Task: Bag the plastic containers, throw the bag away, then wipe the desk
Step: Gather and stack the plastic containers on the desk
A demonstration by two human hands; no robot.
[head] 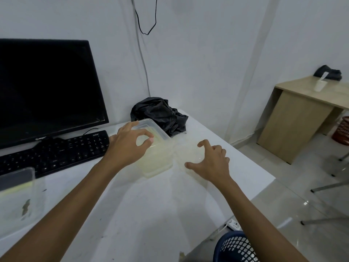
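A: We note the left hand point(130, 142) over the tub point(153, 148) on the desk point(147, 214), thumb and forefinger curled toward each other at its near rim. Whether they pinch the rim or sit just above it, we cannot tell.

B: And the right hand point(211, 163)?

A: Fingers spread and bent, set over a clear container point(188, 154) that is faint against the desk. Contact is not confirmed. It lies just right of the tub, directly under those fingers.

B: The bag point(160, 114)?

A: Crumpled, black, just beyond the left fingers, touching the tub's far side. A third container point(18, 190) sits well to the left of them, near the keyboard point(54, 152).

B: Our recommendation for the step?

A: We judge it to be gathering the containers. Grip each by the rim, nest them if they fit, then open the bag mouth fully before loading. A blue basket point(236, 246) stands below the right forearm for disposal.
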